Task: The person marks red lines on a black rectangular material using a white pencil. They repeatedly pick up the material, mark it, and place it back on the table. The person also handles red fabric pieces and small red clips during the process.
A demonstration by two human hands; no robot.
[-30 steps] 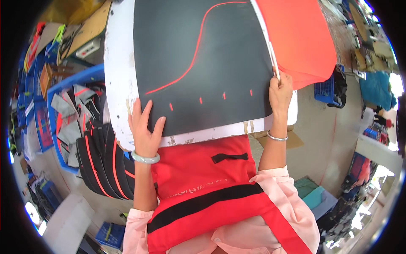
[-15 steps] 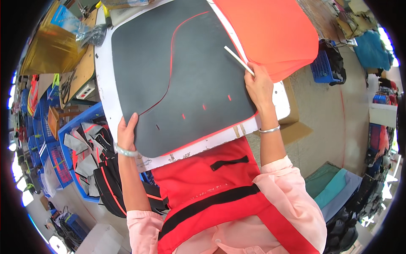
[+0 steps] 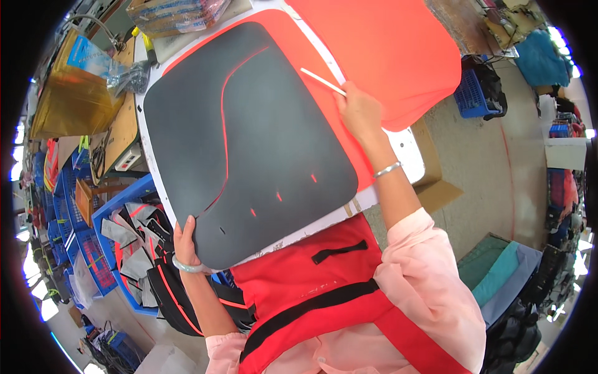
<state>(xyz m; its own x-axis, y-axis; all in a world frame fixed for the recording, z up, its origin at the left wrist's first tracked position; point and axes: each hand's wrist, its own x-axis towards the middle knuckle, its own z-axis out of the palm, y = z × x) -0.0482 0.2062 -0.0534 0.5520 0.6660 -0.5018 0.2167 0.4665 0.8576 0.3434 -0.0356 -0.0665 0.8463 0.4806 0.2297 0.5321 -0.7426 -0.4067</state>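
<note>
Black and stiff, a slotted template [image 3: 249, 143] lay flat on an orange sheet [image 3: 386, 56] spread over the white tabletop [image 3: 408, 156]. The left hand [image 3: 185, 240] pinched the template's near corner, fingers curled under its edge. The right hand [image 3: 358, 112] gripped a thin white marking stick [image 3: 322, 81] at the template's far edge. Orange showed through the long curved slot and the short dashes, but whether any line had been traced could not be told. The sheet's far end ran out of view. Blue crates [image 3: 118, 249] held cut pieces.
</note>
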